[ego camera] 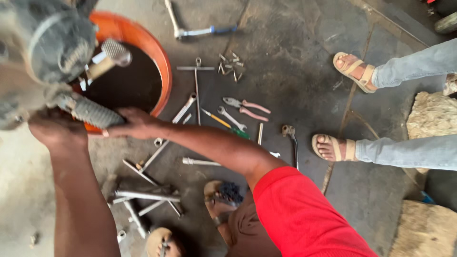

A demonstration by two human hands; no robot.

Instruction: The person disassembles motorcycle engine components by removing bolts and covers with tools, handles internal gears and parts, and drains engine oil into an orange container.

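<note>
The concrete floor (pixel 304 52) fills most of the view, dark and stained, with tools spread over it. At the upper left an orange basin (pixel 159 62) stands on the floor with dark liquid inside, and a hammer (pixel 107 59) with a wooden handle leans in it. In front of the basin, very close to the camera and blurred, is a large grey machine part (pixel 45 45); a ribbed grey shaft (pixel 93 113) comes out from its lower side.

The left hand (pixel 54 128) is under this part and seems to be closed on it, but the blur hides the fingers, so I cannot tell the grip for sure. The right hand (pixel 135 124) is closed around the end of the ribbed shaft, just at the rim of the basin. The two hands are near each other, with the shaft between them.

At the right, the feet of another person in tan sandals (pixel 333 147) and light jeans stand on the floor, beside pale stones (pixel 433 116).

On the floor lie a T-handle wrench (pixel 196 81), metal rods (pixel 147 195), pliers with pink handles (pixel 247 108), a spanner (pixel 232 119), a screwdriver (pixel 223 123) and a small group of bolts (pixel 231 62).
</note>
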